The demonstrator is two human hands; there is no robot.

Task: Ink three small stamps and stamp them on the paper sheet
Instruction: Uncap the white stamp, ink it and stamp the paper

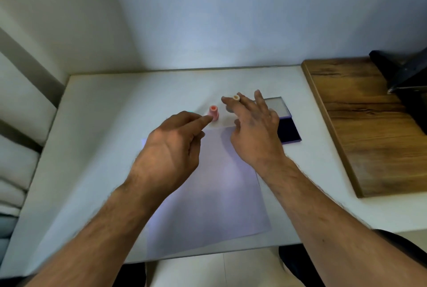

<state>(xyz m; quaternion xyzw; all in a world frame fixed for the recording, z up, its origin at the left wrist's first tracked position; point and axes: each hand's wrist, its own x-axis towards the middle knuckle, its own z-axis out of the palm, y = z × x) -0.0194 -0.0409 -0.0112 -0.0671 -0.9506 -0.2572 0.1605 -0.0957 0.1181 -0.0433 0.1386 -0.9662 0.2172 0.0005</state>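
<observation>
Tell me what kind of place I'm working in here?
Probably a small indoor craft or desk corner: a white table pushed against plain walls, a paper sheet laid out with an ink pad and small stamps like the pink stamp, plus a wooden board alongside.

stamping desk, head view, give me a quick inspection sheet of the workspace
surface: white table, a wooden board on its right side
job's things: paper sheet unmarked where visible; pink stamp upright; beige stamp; third stamp not visible; ink pad open beside the sheet
clutter: dark object on the board, unclear
hands: left hand fingertip at the pink stamp; right hand spread by the beige stamp; grips unclear
cables: nothing seen
surroundings: white walls, corner nook
</observation>
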